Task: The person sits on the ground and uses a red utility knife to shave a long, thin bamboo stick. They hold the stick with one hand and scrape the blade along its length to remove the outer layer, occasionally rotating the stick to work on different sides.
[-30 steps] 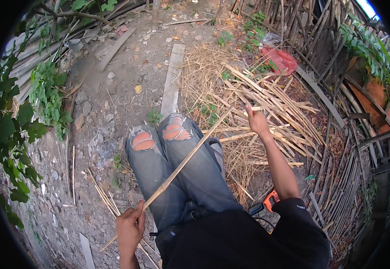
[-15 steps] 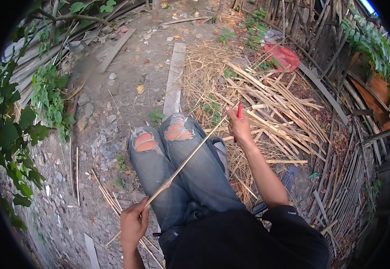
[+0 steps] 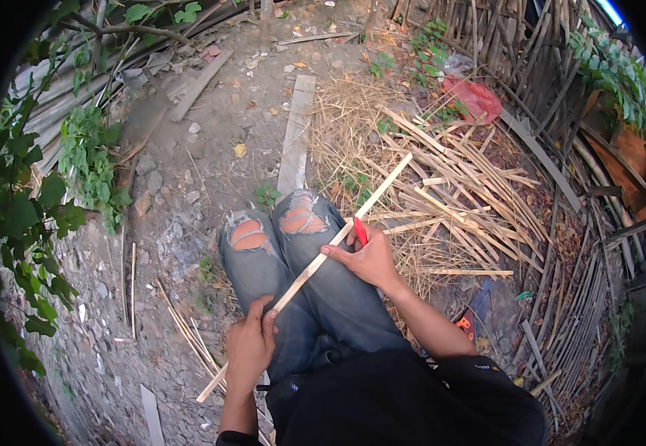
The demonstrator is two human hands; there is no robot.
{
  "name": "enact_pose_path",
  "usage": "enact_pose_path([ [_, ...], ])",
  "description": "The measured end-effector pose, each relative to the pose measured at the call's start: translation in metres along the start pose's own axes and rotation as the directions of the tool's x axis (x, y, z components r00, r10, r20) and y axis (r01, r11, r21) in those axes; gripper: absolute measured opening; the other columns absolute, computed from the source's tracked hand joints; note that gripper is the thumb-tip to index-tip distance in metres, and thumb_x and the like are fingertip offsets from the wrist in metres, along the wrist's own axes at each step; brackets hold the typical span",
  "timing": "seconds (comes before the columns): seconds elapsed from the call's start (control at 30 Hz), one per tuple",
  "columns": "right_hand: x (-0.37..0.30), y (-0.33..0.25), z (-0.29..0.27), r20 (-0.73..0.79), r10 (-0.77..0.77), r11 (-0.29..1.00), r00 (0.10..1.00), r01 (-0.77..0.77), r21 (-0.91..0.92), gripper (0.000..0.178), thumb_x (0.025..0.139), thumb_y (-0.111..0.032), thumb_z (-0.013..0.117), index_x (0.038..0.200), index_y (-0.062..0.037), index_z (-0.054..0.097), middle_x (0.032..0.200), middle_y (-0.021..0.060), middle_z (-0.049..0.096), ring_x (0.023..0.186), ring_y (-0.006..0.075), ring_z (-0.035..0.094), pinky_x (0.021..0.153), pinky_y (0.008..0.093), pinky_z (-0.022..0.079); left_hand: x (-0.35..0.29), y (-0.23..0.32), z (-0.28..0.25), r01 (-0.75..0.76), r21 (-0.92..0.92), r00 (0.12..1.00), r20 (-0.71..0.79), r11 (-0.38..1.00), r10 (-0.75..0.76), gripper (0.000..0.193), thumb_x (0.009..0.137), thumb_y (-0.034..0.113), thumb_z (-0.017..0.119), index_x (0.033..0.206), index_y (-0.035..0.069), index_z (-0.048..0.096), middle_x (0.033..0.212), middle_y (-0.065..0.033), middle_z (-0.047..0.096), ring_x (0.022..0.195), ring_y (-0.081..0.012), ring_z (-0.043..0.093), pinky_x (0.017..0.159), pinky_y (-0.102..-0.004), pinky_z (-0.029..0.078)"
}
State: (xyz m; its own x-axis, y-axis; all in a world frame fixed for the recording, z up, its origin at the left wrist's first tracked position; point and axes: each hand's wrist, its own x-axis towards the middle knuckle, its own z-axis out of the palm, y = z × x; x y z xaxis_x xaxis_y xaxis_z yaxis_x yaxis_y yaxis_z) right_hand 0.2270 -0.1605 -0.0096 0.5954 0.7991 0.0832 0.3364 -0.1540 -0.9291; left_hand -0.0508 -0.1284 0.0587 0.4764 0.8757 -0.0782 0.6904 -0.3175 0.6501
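A pale bamboo strip (image 3: 309, 273) lies slantwise above my thighs, from the lower left up to the right. My left hand (image 3: 251, 336) grips it toward its lower end, and a short piece sticks out below the palm. My right hand (image 3: 369, 256) holds it further up, with the thumb along its face. A slim red tool (image 3: 359, 232) is also held in the right hand; its working end is hidden, so its kind cannot be told. The strip's far end points over a heap of split bamboo strips (image 3: 479, 189).
Dry shavings (image 3: 341, 119) and a wooden plank (image 3: 296, 134) lie past my knees. By my right hip is a tool with an orange handle (image 3: 467, 325), perhaps a saw. Several thin sticks (image 3: 185, 327) lie left of my legs. A stick fence (image 3: 520, 44) and a red bag (image 3: 473, 99) stand far right.
My right hand has come nearer and left, from the strip's far end to its middle. My left hand has moved up and right. The strip now shows its broad pale face.
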Motion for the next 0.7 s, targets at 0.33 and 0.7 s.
enact_pose_path([
  [0.33, -0.03, -0.012, -0.026, 0.167, -0.117, 0.942, 0.979, 0.162, -0.292, 0.049, 0.101, -0.046, 0.061, 0.092, 0.0006, 0.07, 0.067, 0.0235, 0.067, 0.066, 0.0446, 0.068, 0.063, 0.0533, 0.052, 0.004, 0.001, 0.018, -0.246, -0.005, 0.967, 0.063, 0.969, 0.246, 0.03, 0.098, 0.015, 0.069, 0.125, 0.003, 0.073, 0.074, -0.0164, 0.066, 0.061, -0.0293, 0.065, 0.061, -0.0384, 0.049],
  [0.7, -0.046, -0.02, -0.026, 0.297, -0.008, 0.862, 0.955, 0.157, -0.482, 0.058, 0.101, -0.054, 0.06, 0.09, 0.0016, 0.071, 0.064, 0.0237, 0.066, 0.064, 0.0462, 0.067, 0.063, 0.0541, 0.054, 0.005, 0.01, 0.026, -0.196, -0.013, 0.98, 0.042, 0.981, 0.196, 0.018, 0.101, 0.014, 0.065, 0.104, -0.003, 0.07, 0.084, -0.0281, 0.068, 0.078, -0.0481, 0.066, 0.066, -0.0495, 0.051],
])
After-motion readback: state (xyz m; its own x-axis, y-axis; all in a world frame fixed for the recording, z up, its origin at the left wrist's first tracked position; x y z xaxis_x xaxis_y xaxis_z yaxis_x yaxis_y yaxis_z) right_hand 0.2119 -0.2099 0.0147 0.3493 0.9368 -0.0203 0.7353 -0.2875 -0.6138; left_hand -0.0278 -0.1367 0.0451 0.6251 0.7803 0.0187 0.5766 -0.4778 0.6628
